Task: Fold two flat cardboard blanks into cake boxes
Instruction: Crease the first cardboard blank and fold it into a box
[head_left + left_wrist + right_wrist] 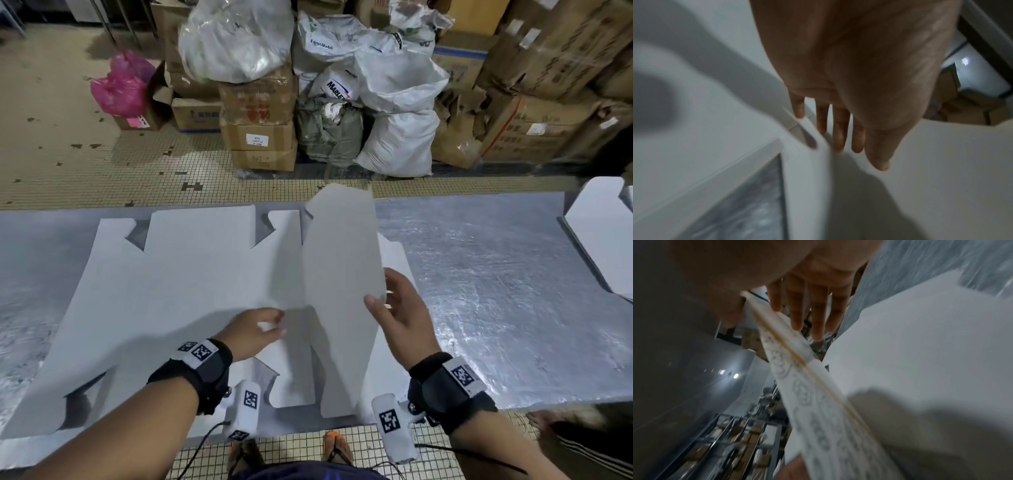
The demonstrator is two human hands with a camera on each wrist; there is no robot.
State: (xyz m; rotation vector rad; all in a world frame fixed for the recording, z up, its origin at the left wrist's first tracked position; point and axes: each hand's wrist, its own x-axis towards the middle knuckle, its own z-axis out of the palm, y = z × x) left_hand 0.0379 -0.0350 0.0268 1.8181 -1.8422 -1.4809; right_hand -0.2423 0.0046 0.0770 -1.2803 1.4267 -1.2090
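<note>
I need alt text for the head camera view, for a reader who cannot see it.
A right hand lifts one panel of a flat white cardboard blank upright while the left hand presses the blank onto a silver table. Boxes and sacks are stacked behind.

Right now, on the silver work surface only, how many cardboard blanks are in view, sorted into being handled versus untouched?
Blank being handled: 1, the large blank, its raised panel pinched by the right hand, the left hand pressing its flat part.
Untouched blank: 1, the partly visible blank at the table's right edge.
Total: 2.
</note>
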